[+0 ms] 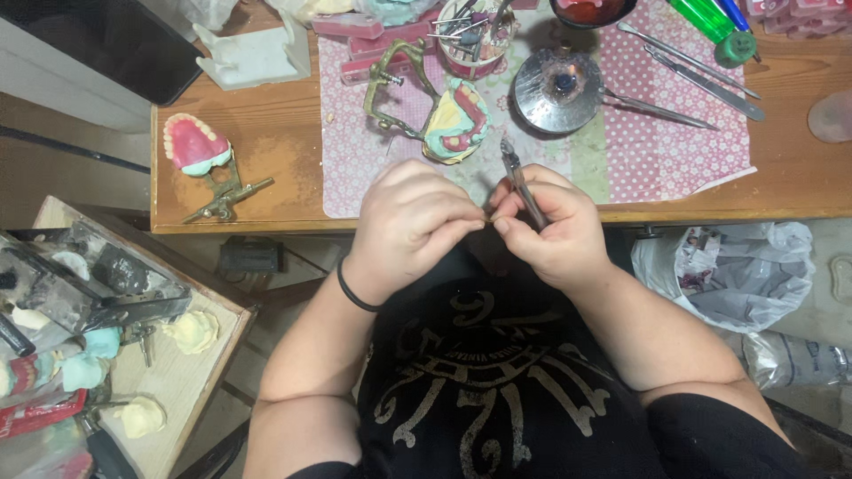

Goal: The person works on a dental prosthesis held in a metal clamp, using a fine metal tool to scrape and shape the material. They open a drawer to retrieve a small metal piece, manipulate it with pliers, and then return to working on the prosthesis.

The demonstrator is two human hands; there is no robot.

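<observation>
Below the wooden bench, right hand fingers grip pliers; left hand fingers pinch closed.

A single head-worn camera is looking steeply down from above the person's chest, facing forward over a wooden workbench. It is sitting close, so both forearms are filling the lower frame, the bench is crossing the top, and a side tray is showing at the lower left
</observation>
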